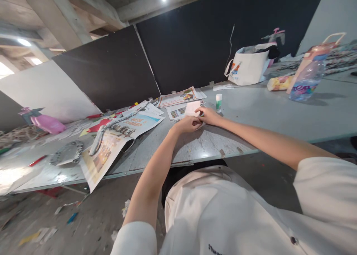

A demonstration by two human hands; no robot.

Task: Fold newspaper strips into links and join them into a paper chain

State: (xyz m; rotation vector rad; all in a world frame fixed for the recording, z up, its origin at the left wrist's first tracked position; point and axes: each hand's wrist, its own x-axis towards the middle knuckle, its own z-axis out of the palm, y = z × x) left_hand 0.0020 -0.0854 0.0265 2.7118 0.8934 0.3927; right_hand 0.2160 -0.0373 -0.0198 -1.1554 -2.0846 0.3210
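Observation:
A small pale pink piece of paper (192, 108) stands at a slant between my two hands near the table's middle. My right hand (209, 116) pinches its right edge with the fingers closed. Curled at the paper's lower edge is my left hand (187, 125); its fingertips meet those of the right hand, and their exact hold is partly hidden. A glue stick (218, 104) with a white cap and green label stands upright just beyond my right hand. Behind the pink paper lies a printed picture sheet (175, 112).
Left of my hands, an open magazine (134, 124) hangs over the table's front edge. Printed sheets (181, 97) lie at the back. Rightward stand a white bag (248, 67), a clear plastic bottle (308, 80) and a yellow packet (280, 83). A pink spray bottle (48, 123) is far left.

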